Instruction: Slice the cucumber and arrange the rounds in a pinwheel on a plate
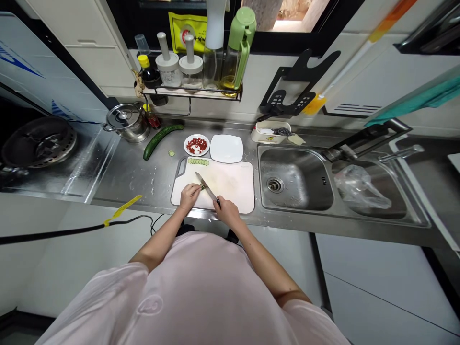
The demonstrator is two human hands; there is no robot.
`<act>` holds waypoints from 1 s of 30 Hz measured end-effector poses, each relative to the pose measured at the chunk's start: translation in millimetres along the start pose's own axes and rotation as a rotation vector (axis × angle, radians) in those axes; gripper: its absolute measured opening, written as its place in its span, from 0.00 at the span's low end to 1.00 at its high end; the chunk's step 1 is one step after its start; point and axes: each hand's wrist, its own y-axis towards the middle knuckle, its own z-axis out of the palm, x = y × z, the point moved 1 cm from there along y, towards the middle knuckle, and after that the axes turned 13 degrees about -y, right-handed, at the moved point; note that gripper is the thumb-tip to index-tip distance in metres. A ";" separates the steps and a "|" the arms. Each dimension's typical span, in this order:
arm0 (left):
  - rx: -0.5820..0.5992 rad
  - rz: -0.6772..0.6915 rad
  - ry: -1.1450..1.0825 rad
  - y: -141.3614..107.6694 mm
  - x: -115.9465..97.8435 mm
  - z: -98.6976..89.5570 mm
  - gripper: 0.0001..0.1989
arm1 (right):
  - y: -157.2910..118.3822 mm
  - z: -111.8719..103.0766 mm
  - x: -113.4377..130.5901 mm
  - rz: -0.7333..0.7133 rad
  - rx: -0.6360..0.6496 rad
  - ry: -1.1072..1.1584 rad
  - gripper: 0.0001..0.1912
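Stainless-steel counter [132, 177] between gas hob [39, 143] and double sink [296, 179], seen from above. White plastic cutting board [230, 184] close to the counter's front edge. Right hand [228, 213] closed firmly around the handle of a kitchen knife [207, 188], blade angled down toward the board. Left hand [189, 197] curled and partly closed just beside the blade, over a small green piece [202, 188], probably cucumber (exact hold hidden by the fingers, so not readable). Row of thin cucumber slices [198, 162] along the board's far edge; single loose slice [171, 153] on the steel beyond the board. Long cucumber [161, 141] on the counter, well left of the knife. Chopped red chilli on a small round plate [190, 144] and a square white plate [226, 148] just beyond the far edge of the board, limiting room there. Open board surface right of the knife; bare steel left of the board.
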 end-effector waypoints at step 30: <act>0.006 0.000 0.001 1.3 4.1 2.5 0.10 | -20.9 -2.4 -4.2 -0.002 0.149 -0.080 0.14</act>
